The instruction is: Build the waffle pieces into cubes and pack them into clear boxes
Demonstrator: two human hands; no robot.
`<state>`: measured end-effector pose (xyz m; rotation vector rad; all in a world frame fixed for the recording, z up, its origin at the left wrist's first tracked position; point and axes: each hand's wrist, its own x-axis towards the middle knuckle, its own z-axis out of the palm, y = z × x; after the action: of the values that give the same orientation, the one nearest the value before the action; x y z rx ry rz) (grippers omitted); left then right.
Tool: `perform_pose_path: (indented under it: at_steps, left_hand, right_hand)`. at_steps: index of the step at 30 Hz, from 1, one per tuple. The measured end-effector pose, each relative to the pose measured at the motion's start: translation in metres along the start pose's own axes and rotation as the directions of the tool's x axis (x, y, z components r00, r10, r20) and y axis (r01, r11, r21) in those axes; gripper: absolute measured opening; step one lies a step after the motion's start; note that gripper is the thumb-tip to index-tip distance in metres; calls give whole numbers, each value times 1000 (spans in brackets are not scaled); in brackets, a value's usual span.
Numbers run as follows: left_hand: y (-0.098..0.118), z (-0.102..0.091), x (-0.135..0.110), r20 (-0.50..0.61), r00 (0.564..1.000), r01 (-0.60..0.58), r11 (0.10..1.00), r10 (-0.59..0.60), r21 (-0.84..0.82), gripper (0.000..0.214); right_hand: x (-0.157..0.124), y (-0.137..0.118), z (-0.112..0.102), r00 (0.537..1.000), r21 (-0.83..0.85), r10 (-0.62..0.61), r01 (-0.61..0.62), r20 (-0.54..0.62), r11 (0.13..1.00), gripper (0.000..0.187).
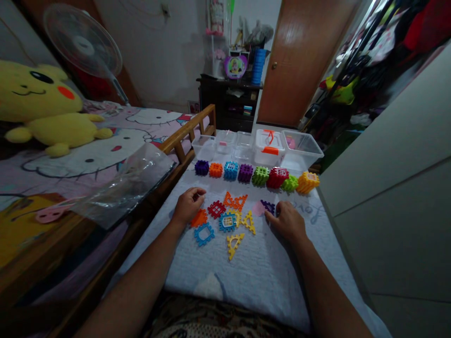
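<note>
Stacked blocks [245, 173], left grip [189, 205] half-curled, empty, right grip [289, 221] at purple triangle [269, 206], hold unclear

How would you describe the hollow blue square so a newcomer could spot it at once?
On the table, find the left hand and the orange piece beside it. The blue square lies just nearer the camera than that piece. Its centre is open; the other loose blue piece has a pale grid.

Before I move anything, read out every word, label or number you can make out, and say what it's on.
"Love": on the pale blue cloth.
Any lettering on the purple heart-shaped case or the hanging pink package: too small and blurred to read.
</note>
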<state>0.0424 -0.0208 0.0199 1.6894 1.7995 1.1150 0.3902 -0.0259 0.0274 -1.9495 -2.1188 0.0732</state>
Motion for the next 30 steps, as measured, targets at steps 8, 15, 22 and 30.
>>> perform_pose_path:
  at_steps: [8,15,22,30]
  left_hand:
    - [-4,2,0,-4,1000,-8,1000,8,24,25]
    - [43,4,-9,90,964,-262,952,251,159,21]
    - [90,40,-25,401,828,-488,855,391,174,23]
    - [87,53,-31,407,839,-462,868,360,183,11]
  right_hand:
    - [2,2,2,999,88,-32,29,37,996,15]
    - [4,-6,4,972,383,-221,234,-79,893,11]
    - [-2,-23,2,945,464,-316,316,-79,828,13]
    - [-5,-27,2,937,502,-340,330,-74,800,10]
